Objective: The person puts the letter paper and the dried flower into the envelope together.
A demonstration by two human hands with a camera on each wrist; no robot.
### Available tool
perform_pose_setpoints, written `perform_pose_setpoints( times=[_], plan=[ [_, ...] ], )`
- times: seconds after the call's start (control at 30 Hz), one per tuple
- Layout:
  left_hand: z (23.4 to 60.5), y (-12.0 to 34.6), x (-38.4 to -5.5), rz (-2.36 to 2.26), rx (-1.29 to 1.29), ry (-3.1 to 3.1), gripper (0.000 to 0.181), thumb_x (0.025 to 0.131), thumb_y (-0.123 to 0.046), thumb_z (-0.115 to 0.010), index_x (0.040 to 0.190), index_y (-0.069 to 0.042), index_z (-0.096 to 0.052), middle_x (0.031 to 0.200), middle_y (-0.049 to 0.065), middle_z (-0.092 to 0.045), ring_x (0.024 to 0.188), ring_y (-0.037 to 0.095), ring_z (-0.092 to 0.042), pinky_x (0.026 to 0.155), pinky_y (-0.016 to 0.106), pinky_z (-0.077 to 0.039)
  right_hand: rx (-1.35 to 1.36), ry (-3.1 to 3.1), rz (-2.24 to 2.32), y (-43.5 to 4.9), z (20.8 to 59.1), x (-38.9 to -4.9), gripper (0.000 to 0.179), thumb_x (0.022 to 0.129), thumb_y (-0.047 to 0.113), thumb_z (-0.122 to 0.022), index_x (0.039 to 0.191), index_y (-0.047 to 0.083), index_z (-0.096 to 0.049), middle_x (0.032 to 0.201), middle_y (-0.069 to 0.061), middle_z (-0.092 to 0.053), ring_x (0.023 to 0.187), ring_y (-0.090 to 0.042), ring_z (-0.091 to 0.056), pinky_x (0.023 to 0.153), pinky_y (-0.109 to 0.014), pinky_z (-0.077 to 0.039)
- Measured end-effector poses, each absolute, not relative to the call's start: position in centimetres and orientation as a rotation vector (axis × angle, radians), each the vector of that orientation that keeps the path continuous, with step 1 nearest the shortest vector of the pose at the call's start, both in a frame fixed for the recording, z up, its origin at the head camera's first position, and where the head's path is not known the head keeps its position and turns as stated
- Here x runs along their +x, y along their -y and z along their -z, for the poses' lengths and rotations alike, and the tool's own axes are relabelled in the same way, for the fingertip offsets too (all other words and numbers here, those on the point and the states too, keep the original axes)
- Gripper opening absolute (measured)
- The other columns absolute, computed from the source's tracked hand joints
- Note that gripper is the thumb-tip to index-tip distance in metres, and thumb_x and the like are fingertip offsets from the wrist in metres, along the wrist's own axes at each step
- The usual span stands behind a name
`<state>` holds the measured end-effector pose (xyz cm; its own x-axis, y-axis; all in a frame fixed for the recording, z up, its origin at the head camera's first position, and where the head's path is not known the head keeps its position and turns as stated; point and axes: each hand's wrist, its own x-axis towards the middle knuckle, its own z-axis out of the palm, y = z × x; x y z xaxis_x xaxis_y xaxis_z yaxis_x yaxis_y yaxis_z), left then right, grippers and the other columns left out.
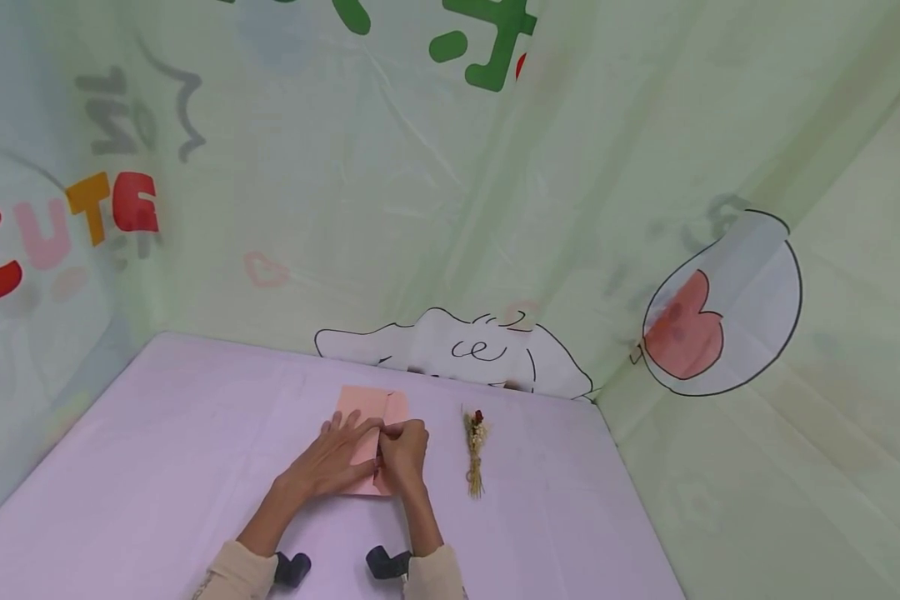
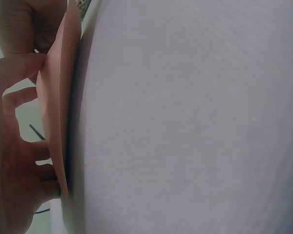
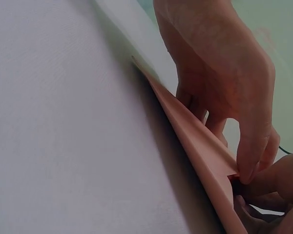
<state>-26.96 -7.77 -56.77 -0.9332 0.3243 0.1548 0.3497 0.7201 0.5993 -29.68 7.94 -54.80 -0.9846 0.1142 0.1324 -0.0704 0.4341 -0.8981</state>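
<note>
A pink paper envelope (image 1: 362, 398) lies on the table, with a seam and a notched opening along its right part. My left hand (image 1: 335, 456) rests across it with the fingers spread, and its thumb and fingertips press on the paper in the left wrist view. At the opening, my right hand (image 1: 405, 450) has its fingers curled and pinches the envelope's edge. The right wrist view shows these fingertips at the notch (image 3: 230, 178), close beside the left thumb. A small dark patch shows inside the opening, mostly hidden by the fingers.
To the right of the envelope lies a small bunch of dried flowers (image 1: 476, 454) with a dark red bloom. The table (image 1: 555, 500) has a pale lilac cover. Printed cloth curtains (image 1: 307, 208) stand along its back and sides. Black devices (image 1: 292, 570) sit at both wrists.
</note>
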Motion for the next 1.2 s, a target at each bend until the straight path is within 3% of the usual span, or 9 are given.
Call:
perform_pose_setpoints(
  times=[0.17, 0.4, 0.67, 0.87, 1.0, 1.2],
  plan=[
    [56.6, 7.7, -26.8, 1.003, -0.567, 2.870, 0.063, 0.104, -0.052, -0.065, 0.157, -0.020, -0.054, 0.170, 0.034, -0.040, 0.157, 0.070, -0.026, 0.126, 0.081, -0.023, 0.056, 2.501, -1.480, -8.0, 55.7, -29.9, 0.009, 0.087, -0.008, -0.076, 0.091, -0.009, -0.084, 0.075, -0.018, -0.079, 0.059, -0.012, -0.067, 0.052, -0.022, -0.054],
    [56.9, 7.9, -26.9, 0.971, -0.552, 2.865, 0.061, 0.104, -0.048, -0.066, 0.157, -0.020, -0.055, 0.169, 0.033, -0.042, 0.156, 0.070, -0.029, 0.125, 0.082, -0.025, 0.069, 2.522, -1.659, -8.3, 54.8, -29.7, 0.009, 0.089, -0.010, -0.077, 0.096, -0.012, -0.082, 0.070, -0.018, -0.077, 0.048, -0.007, -0.063, 0.048, -0.016, -0.050],
    [57.1, 8.0, -26.9, 0.941, -0.552, 2.853, 0.063, 0.101, -0.043, -0.069, 0.158, -0.019, -0.054, 0.167, 0.034, -0.043, 0.152, 0.072, -0.033, 0.123, 0.082, -0.028, 0.088, 2.397, -1.516, -10.8, 54.8, -29.9, 0.005, 0.091, -0.005, -0.080, 0.091, -0.009, -0.082, 0.072, -0.013, -0.077, 0.057, -0.011, -0.070, 0.053, -0.021, -0.054],
    [57.2, 8.1, -27.0, 0.952, -0.549, 2.846, 0.061, 0.102, -0.040, -0.068, 0.158, -0.020, -0.054, 0.168, 0.034, -0.042, 0.153, 0.072, -0.032, 0.124, 0.082, -0.027, -0.084, 2.297, -1.354, -13.7, 54.0, -30.1, 0.007, 0.086, -0.004, -0.084, 0.091, -0.009, -0.082, 0.074, -0.015, -0.075, 0.063, -0.016, -0.067, 0.059, -0.031, -0.056],
    [56.9, 7.9, -26.9, 0.995, -0.574, 2.846, 0.060, 0.102, -0.040, -0.067, 0.158, -0.019, -0.054, 0.169, 0.034, -0.041, 0.154, 0.072, -0.030, 0.124, 0.083, -0.025, -0.233, 2.236, -1.310, -16.5, 54.0, -30.4, 0.009, 0.085, -0.004, -0.087, 0.092, -0.007, -0.083, 0.075, -0.016, -0.076, 0.066, -0.020, -0.068, 0.063, -0.030, -0.055],
    [56.4, 7.5, -26.8, 1.002, -0.601, 2.840, 0.059, 0.102, -0.039, -0.068, 0.155, -0.019, -0.055, 0.167, 0.034, -0.043, 0.153, 0.073, -0.031, 0.123, 0.084, -0.026, -0.386, 2.136, -1.222, -19.6, 55.6, -30.3, 0.017, 0.085, -0.005, -0.086, 0.102, -0.007, -0.083, 0.081, -0.017, -0.077, 0.072, -0.026, -0.071, 0.068, -0.038, -0.056]
  ],
)
